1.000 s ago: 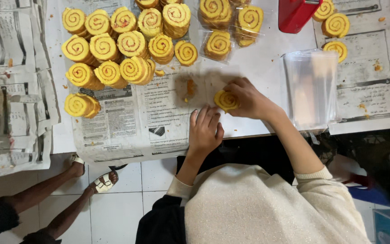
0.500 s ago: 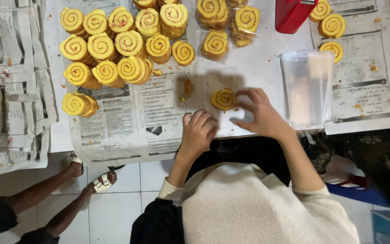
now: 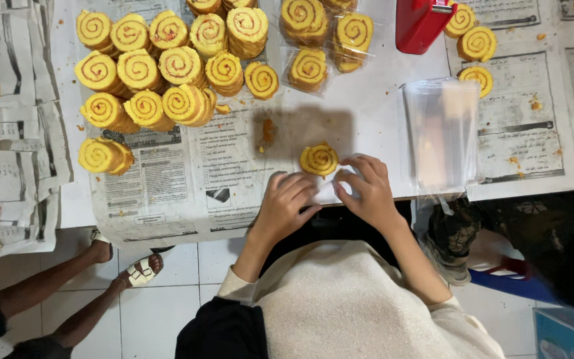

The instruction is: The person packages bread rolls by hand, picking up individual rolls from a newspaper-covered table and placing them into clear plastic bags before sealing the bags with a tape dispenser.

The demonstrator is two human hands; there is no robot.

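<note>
Between both hands, left (image 3: 286, 201) and right (image 3: 365, 188), grips loosely pinching one clear bag (image 3: 330, 189) beside one spiral roll slice (image 3: 319, 159).

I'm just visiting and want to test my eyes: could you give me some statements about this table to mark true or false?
1. Both hands, left and right, are at a clear bag by one spiral cookie. True.
2. The red container stands at the table's near edge. False: it is at the far side.
3. Newspaper covers the table. True.
4. The cookie stacks are blue. False: they are yellow.
</note>
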